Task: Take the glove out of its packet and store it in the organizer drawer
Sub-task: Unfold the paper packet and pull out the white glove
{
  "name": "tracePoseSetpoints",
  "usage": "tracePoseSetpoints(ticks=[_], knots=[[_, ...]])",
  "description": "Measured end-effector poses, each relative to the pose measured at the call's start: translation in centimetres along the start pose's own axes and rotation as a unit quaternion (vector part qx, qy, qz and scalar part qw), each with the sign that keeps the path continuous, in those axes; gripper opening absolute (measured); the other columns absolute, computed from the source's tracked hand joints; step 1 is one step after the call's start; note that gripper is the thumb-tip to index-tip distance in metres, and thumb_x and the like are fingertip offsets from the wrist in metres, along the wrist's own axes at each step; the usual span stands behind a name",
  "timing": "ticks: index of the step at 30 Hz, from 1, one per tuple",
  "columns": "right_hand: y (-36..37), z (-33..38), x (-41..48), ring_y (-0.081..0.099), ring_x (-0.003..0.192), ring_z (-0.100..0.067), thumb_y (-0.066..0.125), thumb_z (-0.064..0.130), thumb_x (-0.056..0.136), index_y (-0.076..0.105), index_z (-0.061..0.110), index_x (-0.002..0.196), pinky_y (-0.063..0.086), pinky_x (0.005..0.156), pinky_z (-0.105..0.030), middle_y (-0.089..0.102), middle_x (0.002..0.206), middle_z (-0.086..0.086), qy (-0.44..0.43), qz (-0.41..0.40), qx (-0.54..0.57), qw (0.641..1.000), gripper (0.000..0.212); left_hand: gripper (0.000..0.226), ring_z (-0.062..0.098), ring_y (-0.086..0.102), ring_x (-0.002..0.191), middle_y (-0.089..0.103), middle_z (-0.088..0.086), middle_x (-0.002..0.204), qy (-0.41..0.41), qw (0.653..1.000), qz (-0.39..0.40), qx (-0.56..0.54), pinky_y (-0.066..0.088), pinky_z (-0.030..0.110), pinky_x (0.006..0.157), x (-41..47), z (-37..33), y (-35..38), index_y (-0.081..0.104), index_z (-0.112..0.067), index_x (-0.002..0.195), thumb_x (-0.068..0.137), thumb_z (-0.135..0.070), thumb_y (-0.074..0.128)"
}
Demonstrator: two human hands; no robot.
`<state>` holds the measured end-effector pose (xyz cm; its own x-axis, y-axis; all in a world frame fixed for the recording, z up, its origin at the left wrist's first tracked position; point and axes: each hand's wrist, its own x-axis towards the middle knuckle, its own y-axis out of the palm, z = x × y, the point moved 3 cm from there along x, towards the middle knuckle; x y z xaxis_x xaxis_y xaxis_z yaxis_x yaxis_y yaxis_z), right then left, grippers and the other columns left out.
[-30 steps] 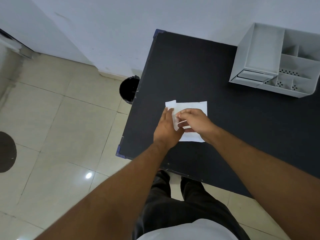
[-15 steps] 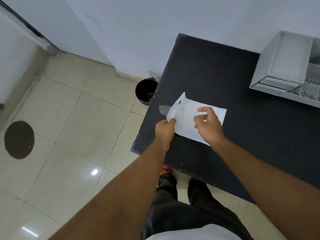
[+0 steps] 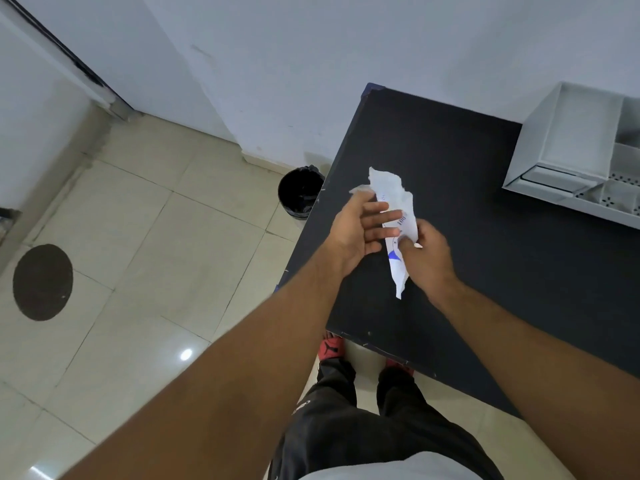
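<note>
The white paper packet (image 3: 398, 209) with blue print is crumpled lengthwise and lifted above the left part of the black table (image 3: 485, 237). My right hand (image 3: 427, 258) grips its lower half. My left hand (image 3: 360, 230) lies against the packet's left side with the fingers spread across it. A pale, thin scrap (image 3: 358, 189) sticks out above my left index finger; I cannot tell if it is the glove or a flap of the packet. The white organizer (image 3: 568, 161) stands at the table's far right, its drawer (image 3: 557, 178) at the front.
A black waste bin (image 3: 299, 192) stands on the tiled floor against the table's left edge. The white wall runs behind the table. My legs and red shoes (image 3: 330, 348) are at the table's near edge. A dark round patch (image 3: 43, 282) marks the floor at left.
The packet went from lying flat on the table to being lifted and crumpled into a narrow upright shape. My left hand's fingers have spread out. The view has shifted left.
</note>
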<state>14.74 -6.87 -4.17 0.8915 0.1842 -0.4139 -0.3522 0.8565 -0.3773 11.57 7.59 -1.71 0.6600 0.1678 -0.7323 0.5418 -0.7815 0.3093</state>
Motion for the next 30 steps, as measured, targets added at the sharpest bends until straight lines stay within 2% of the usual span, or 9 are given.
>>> tracePoseSetpoints(ticks=[3,7,12,15,18,20,24,27,30], knots=[[-0.4,0.7,0.0,0.07,0.091,-0.011,0.053,0.007,0.094,0.063,0.024,0.104,0.06,0.08,-0.033,0.073,0.105,0.004,0.055,-0.025,0.087,0.994,0.022,0.041,0.018,0.066,0.072,0.08,0.003,0.096,0.018,0.996,-0.083,0.032,0.045,0.034,0.07,0.1,0.2,-0.6,0.07,-0.013,0.104,0.096,-0.048,0.049],[-0.8,1.0,-0.5,0.074,0.095,-0.021,0.05,0.001,0.091,0.067,0.024,0.108,0.062,0.081,-0.045,0.076,0.105,0.002,0.133,-0.038,0.28,0.95,0.032,0.025,0.018,0.062,0.075,0.074,0.003,0.094,-0.008,0.958,-0.208,0.199,0.042,0.027,0.061,0.4,2.3,-1.9,0.064,-0.014,0.088,0.094,-0.037,0.057],[-0.9,-0.3,-1.4,0.074,0.097,-0.022,0.052,0.001,0.094,0.063,0.024,0.117,0.06,0.079,-0.04,0.075,0.109,-0.004,0.209,-0.055,0.411,0.886,0.035,0.051,0.026,0.072,0.102,0.074,0.007,0.112,-0.163,0.977,-0.046,0.131,0.047,0.044,0.089,0.4,6.1,-1.4,0.067,-0.019,0.12,0.091,-0.061,0.058],[-1.2,-1.7,-1.4,0.073,0.098,-0.023,0.05,0.001,0.095,0.062,0.024,0.114,0.059,0.08,-0.04,0.074,0.11,-0.004,0.258,-0.039,0.374,0.89,0.032,0.033,0.026,0.071,0.103,0.074,0.01,0.115,-0.111,0.987,-0.097,0.069,0.054,0.04,0.078,1.1,6.7,-2.0,0.067,-0.012,0.117,0.096,-0.037,0.065],[-1.7,-3.4,-1.4,0.071,0.098,-0.026,0.051,0.01,0.099,0.059,0.02,0.112,0.058,0.08,-0.041,0.07,0.11,-0.007,0.326,0.003,0.295,0.898,0.018,0.009,0.028,0.074,0.092,0.076,0.011,0.104,-0.052,0.982,-0.161,0.079,0.061,0.041,0.073,1.6,6.0,-2.8,0.067,-0.014,0.098,0.095,-0.022,0.067],[-2.3,-4.6,-1.6,0.071,0.096,-0.027,0.053,0.019,0.1,0.059,0.016,0.119,0.058,0.076,-0.04,0.069,0.112,-0.009,0.351,0.014,0.259,0.9,0.02,0.01,0.026,0.075,0.085,0.075,0.008,0.097,-0.011,0.968,-0.203,0.151,0.063,0.041,0.073,1.9,5.0,-3.5,0.069,-0.015,0.097,0.095,-0.024,0.066],[-4.1,-6.0,-1.7,0.069,0.1,-0.027,0.055,0.026,0.099,0.057,0.017,0.116,0.056,0.078,-0.039,0.067,0.106,-0.006,0.361,-0.022,0.241,0.901,0.019,0.024,0.014,0.068,0.07,0.073,0.002,0.091,0.056,0.928,-0.233,0.286,0.049,0.024,0.051,1.6,2.4,-3.5,0.072,-0.018,0.101,0.102,-0.031,0.052],[-4.9,-6.7,-1.4,0.067,0.099,-0.025,0.053,0.024,0.098,0.058,0.017,0.118,0.057,0.078,-0.039,0.065,0.102,-0.003,0.345,-0.055,0.199,0.916,0.022,0.028,0.011,0.069,0.075,0.074,0.001,0.096,0.082,0.916,-0.208,0.334,0.052,0.022,0.054,1.6,1.6,-3.0,0.073,-0.018,0.108,0.104,-0.033,0.051],[-5.8,-6.5,-1.1,0.063,0.088,-0.019,0.051,0.02,0.095,0.061,0.019,0.119,0.057,0.08,-0.04,0.063,0.097,0.002,0.291,-0.109,0.11,0.944,0.026,0.021,0.013,0.074,0.08,0.077,0.0,0.099,0.126,0.91,-0.199,0.34,0.063,0.029,0.067,1.2,1.0,-2.0,0.075,-0.017,0.109,0.096,-0.032,0.068]])
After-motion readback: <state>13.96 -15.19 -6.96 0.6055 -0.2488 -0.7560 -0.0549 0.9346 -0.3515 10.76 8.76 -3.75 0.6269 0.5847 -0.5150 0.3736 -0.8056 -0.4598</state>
